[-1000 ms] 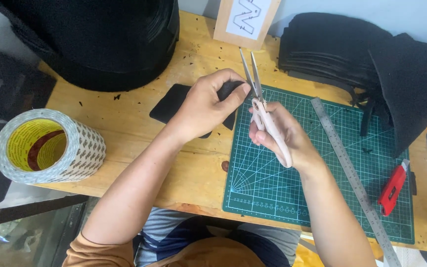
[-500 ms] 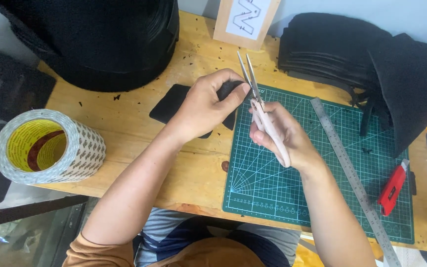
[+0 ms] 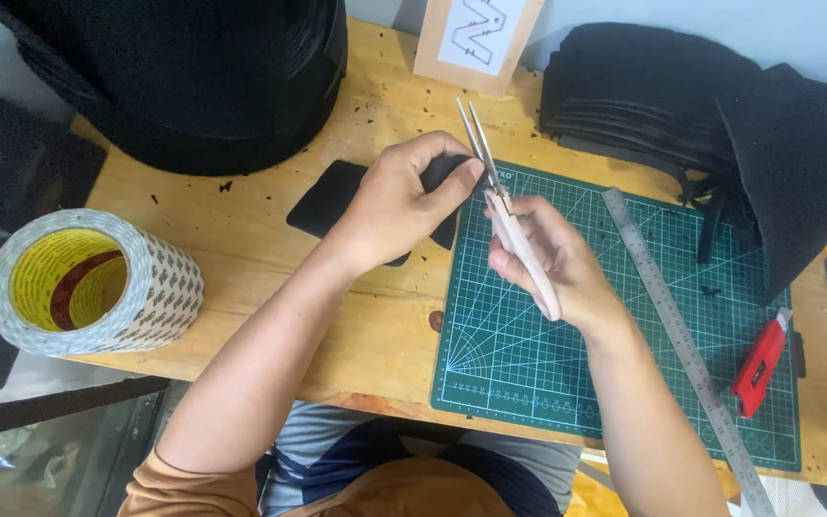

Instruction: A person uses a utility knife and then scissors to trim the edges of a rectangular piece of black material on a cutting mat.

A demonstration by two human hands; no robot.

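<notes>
A tape roll stands left; a steel ruler and red knife lie on the green mat.

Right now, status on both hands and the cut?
Left hand pinching black foam piece. Right hand gripping scissors, blades at foam edge. Steel ruler lies alongside, clear.

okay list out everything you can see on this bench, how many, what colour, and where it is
scissors: 1, pale handles, in right hand over mat's top left
black piece: 1, black, under left hand
cutting mat: 1, green, right half of table
ruler: 1, steel, diagonal on mat
knife: 1, red, mat's right edge
tape roll: 1, white with yellow core, table's left edge
foam stack: 1, black, top right
black bulk: 1, top left
card: 1, wood and white, top centre
table: 1, wooden
left hand: on black piece
right hand: holds scissors
</notes>
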